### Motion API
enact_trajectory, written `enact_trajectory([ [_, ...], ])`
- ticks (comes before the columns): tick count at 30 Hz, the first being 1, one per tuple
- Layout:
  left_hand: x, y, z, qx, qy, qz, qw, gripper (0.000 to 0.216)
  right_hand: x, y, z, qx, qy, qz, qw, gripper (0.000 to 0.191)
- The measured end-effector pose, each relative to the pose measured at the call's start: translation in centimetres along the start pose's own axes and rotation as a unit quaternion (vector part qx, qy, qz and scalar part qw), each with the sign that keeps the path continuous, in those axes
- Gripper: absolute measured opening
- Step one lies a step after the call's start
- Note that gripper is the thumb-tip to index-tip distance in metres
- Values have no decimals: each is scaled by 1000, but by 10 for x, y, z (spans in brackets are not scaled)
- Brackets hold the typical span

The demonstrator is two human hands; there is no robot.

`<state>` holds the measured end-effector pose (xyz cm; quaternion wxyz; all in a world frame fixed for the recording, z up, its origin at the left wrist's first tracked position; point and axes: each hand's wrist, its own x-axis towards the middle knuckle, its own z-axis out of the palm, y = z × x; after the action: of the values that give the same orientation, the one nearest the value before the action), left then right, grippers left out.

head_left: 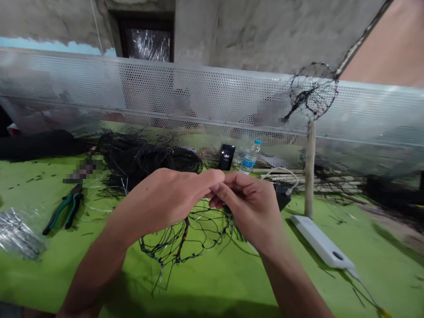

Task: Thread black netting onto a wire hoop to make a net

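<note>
Above the table's middle, my left hand (174,192) and my right hand (253,207) meet at the fingertips, both closed in a pinch. Whatever lies between their fingers is too small or hidden to make out. Just below them is a black knotted net (198,229) with an open mesh and a wire rim. A reddish-brown strand (183,236) runs through its mesh, and loose wire ends stick out at its near edge. My hands and wrists cover the net's upper part.
Left lie pliers (66,210), a clear plastic bag (20,234) and a black fibre heap (145,154). Behind stand a phone (227,157), a water bottle (251,157) and a perforated metal panel (212,95). Right are a wooden post (309,172), a netted hoop (314,90) and a white power bank (321,242).
</note>
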<state>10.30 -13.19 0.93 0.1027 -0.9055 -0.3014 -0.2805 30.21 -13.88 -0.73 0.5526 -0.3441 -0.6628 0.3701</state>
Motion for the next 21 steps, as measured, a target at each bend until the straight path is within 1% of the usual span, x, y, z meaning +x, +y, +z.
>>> enact_trajectory([
  [5,-1,1,-1,-1,-8,-8,1000,16,-2,1,-2,-17,-14,-7,1000,5],
  [7,-1,1,-1,9,2,-9,1000,17,-2,1,-4,-23,-22,-14,999,4],
  [11,-1,-1,0,19,18,-9,1000,18,-3,1,-5,-53,-44,-35,997,10],
  [14,-2,-1,1,28,22,-17,999,19,-5,1,-2,-126,-18,-76,989,14],
  [16,-3,-1,1,36,30,-22,999,20,-7,0,1,-187,8,-107,977,14],
  [19,-4,0,0,44,38,-21,998,20,-10,0,4,-259,40,-139,955,11],
  [21,-4,0,0,45,42,-18,998,21,-11,1,6,-281,53,-151,946,8],
])
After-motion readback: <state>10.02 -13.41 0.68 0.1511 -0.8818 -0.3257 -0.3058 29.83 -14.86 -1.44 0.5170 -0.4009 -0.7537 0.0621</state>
